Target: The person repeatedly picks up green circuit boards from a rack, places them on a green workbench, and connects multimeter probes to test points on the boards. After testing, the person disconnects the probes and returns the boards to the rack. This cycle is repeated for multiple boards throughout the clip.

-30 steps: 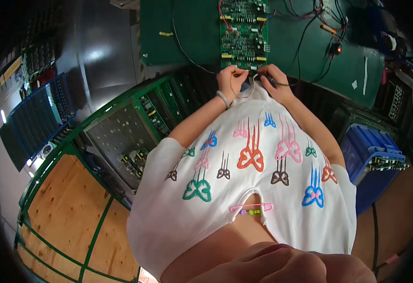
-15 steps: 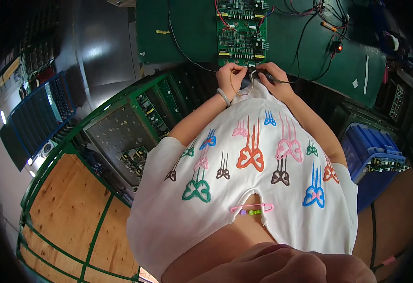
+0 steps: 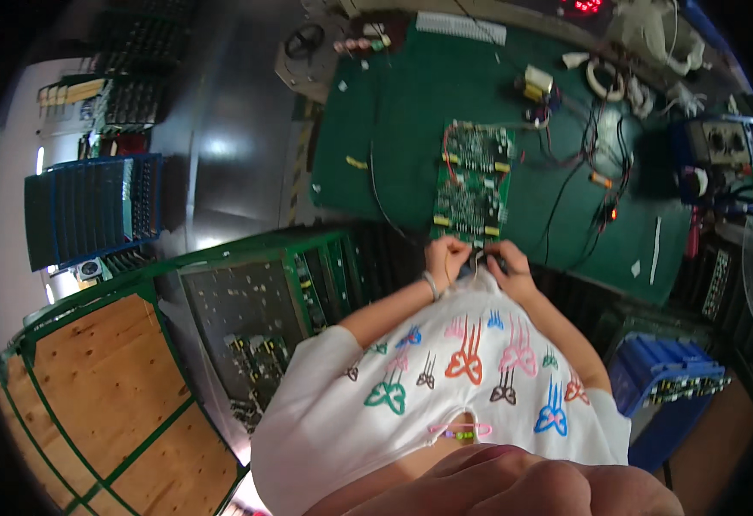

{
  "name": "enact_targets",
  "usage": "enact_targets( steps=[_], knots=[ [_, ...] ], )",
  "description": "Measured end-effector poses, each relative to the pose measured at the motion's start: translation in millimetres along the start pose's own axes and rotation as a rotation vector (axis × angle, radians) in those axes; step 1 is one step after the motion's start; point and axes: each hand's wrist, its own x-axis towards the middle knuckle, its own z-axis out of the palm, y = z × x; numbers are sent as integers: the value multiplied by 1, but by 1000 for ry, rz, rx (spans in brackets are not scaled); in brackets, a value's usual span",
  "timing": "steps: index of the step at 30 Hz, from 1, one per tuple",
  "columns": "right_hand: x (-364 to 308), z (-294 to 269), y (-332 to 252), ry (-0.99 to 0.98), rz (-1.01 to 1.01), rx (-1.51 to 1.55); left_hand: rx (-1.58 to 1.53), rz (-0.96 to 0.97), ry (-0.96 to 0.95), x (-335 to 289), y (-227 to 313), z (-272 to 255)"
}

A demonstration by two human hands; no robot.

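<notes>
A green circuit board panel (image 3: 471, 185), crowded with small parts, lies on the green table with its near end at the table's front edge. Just in front of that end, my left hand (image 3: 447, 260) is closed in a pinch on a thin yellowish wire, which loops below the fingers. My right hand (image 3: 512, 268) is close beside it, fingers curled round a slim dark corded tool (image 3: 493, 255); its tip is too small to make out. A short pale wire (image 3: 479, 258) shows between my hands. Red wires (image 3: 448, 150) run along the board's left side.
Tangled cables (image 3: 596, 150) with a red-lit switch (image 3: 614, 214) lie right of the board. A blue-framed device (image 3: 725, 159) stands at the table's right end. A blue bin (image 3: 665, 365) with boards is by my right elbow. At my left stands a green-framed rack (image 3: 247, 284) holding boards.
The head view has tilted up, so more of the table's far side shows and my hands sit lower in the picture. Both hands stay at the board's near end.
</notes>
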Motion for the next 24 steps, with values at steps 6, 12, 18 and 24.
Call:
enact_targets(
  steps=[6, 12, 18, 24],
  knots=[
    [2, -2, -10, -26, 53, 41, 31, 109, 56, 1, -3, 2],
    [1, -3, -10, -41, 118, 74, 52, 113, 59, -1, -4, 3],
    [2, -6, -14, -75, 90, 20, -3, 97, 67, 1, -12, 7],
    [2, -7, -16, -27, 130, 96, -8, 111, 74, -2, -5, 5]
  ],
)
